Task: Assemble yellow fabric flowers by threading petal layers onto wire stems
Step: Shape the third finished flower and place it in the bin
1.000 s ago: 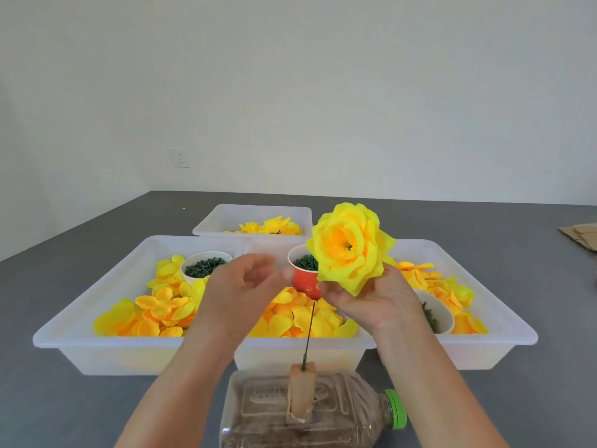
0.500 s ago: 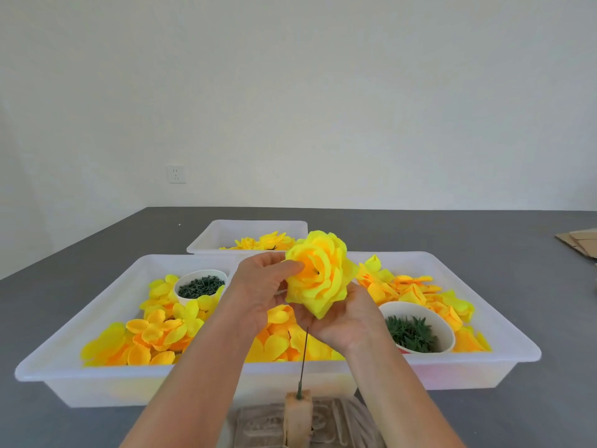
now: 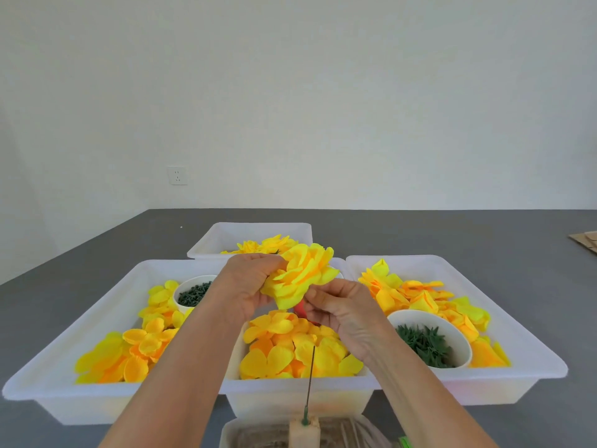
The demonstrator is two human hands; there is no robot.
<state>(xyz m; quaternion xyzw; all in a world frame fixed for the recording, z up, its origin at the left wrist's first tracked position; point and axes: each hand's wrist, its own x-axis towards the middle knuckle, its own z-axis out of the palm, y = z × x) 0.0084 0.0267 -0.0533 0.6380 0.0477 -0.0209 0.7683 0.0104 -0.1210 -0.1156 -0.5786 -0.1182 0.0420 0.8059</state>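
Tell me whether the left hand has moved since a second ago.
Yes. The left hand has closed rightward onto the yellow flower, away from the white cup of green bits.

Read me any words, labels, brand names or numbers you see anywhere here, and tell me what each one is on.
None: no readable text.
Bottle at the bottom edge: raised moulding, no legible words.
Wall socket: plain slots, no lettering.
Trays, white cups, flower: unmarked.

four white trays [image 3: 504, 388], two white bowls [image 3: 416, 316], one wire stem [image 3: 310, 376]
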